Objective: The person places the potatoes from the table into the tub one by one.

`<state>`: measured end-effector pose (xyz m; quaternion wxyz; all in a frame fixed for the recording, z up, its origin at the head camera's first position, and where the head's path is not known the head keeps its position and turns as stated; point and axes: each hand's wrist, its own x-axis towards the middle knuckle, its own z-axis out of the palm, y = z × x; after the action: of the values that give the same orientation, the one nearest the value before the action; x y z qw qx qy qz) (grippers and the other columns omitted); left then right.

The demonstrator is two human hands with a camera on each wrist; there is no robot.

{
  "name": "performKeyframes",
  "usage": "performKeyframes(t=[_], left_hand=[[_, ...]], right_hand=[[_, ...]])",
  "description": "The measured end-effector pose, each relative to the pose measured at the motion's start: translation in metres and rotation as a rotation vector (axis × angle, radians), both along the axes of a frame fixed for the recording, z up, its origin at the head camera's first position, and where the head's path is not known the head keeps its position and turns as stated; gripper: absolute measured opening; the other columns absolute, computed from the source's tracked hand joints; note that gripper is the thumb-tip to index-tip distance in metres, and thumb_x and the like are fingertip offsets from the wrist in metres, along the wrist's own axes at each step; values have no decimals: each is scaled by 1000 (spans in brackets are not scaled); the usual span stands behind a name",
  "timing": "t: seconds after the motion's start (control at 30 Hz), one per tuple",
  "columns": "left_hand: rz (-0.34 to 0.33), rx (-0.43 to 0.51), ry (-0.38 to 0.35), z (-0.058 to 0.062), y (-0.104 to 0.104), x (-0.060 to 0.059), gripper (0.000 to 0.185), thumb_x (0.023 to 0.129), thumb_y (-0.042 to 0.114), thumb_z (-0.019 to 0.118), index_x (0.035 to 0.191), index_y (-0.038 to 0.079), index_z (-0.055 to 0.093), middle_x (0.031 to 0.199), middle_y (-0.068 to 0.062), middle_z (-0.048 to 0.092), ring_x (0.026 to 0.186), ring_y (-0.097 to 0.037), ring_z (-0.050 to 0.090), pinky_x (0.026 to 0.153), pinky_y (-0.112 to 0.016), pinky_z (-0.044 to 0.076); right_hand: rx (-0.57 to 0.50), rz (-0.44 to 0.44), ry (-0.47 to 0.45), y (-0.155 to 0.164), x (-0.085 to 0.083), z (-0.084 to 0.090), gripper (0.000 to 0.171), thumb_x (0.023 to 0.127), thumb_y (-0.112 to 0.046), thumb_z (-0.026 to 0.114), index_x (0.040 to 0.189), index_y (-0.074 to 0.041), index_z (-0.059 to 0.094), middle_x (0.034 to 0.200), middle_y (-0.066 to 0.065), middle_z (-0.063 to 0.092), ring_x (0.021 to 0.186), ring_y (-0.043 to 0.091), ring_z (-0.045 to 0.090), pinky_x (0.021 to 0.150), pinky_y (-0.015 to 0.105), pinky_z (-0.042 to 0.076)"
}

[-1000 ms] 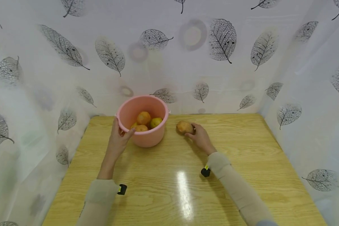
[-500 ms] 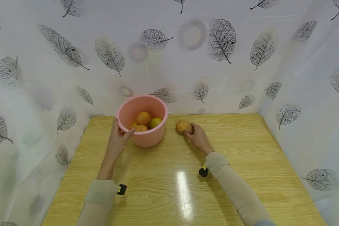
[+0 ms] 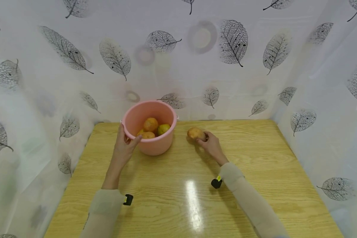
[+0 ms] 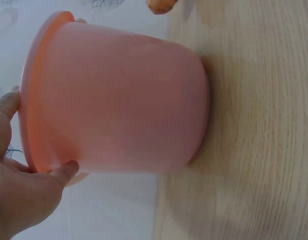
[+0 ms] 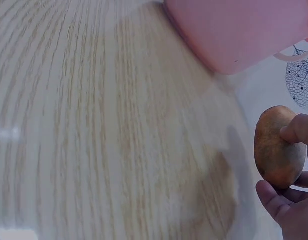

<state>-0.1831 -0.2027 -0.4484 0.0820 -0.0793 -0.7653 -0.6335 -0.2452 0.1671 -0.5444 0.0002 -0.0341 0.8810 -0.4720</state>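
A pink bucket (image 3: 156, 145) stands at the back left of the table. My left hand (image 3: 124, 148) grips its rim, with the thumb on the outside in the left wrist view. Inside lie several rounded items: an orange-brown one (image 3: 150, 124), a paler one (image 3: 149, 135) and a yellow-green one (image 3: 163, 129); their kinds are hard to tell. To the right of the bucket, my right hand (image 3: 212, 145) holds a brown potato (image 3: 196, 133) between thumb and fingers. The right wrist view shows the potato (image 5: 279, 150) apart from its shadow, above the tabletop.
A wooden table (image 3: 154, 198) carries everything, with a bright reflection near its front. White curtains (image 3: 178, 72) with leaf prints surround the back and both sides. The bucket's handle (image 5: 294, 56) hangs at its side.
My right hand shifts slightly left with the potato, then slightly back to the right. The left hand and the bucket stay in place.
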Motion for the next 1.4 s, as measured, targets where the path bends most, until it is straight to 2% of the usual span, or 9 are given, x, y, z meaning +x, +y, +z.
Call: performKeyframes(t=[0.27,0.5,0.73,0.9,1.27,1.4], left_hand=[[8,-11,-7,1,0,2,96,100,11,69,167,14,-1,171,-13,9,153,-36,23,122,-54,29],[13,-14,-29,1,0,2,97,101,13,69,167,14,-2,172,-11,6,154,-34,22,123,-52,28],[6,-13,-6,1,0,0,97,99,5,68,167,15,-1,171,-15,9,153,-39,23,121,-59,27],[-4,-5,14,1,-1,-1,97,99,5,69,167,15,0,170,-16,12,152,-40,24,120,-62,27],[-10,-2,30,-2,-2,-4,95,99,1,67,167,12,1,168,-21,13,151,-45,24,120,-61,28],[-11,4,23,-1,-1,-4,96,99,2,67,167,13,0,169,-20,12,151,-44,23,120,-62,27]], right_hand=[[-9,-31,-24,3,9,19,58,95,-26,73,140,7,56,124,25,65,110,36,64,92,47,57],[5,-46,-16,5,13,35,58,93,-28,74,137,6,59,121,24,67,108,35,66,89,45,59],[-18,-27,17,5,14,56,59,94,-29,74,138,6,58,124,23,67,108,36,67,87,46,60],[-18,-37,38,6,13,71,58,94,-29,75,138,5,58,124,22,67,107,35,67,85,45,61],[-47,-24,117,1,11,119,52,93,-30,77,133,-1,63,117,17,69,101,31,68,81,44,60],[-46,-9,131,-5,11,135,53,92,-32,77,133,-1,63,118,15,69,102,30,67,82,44,60]])
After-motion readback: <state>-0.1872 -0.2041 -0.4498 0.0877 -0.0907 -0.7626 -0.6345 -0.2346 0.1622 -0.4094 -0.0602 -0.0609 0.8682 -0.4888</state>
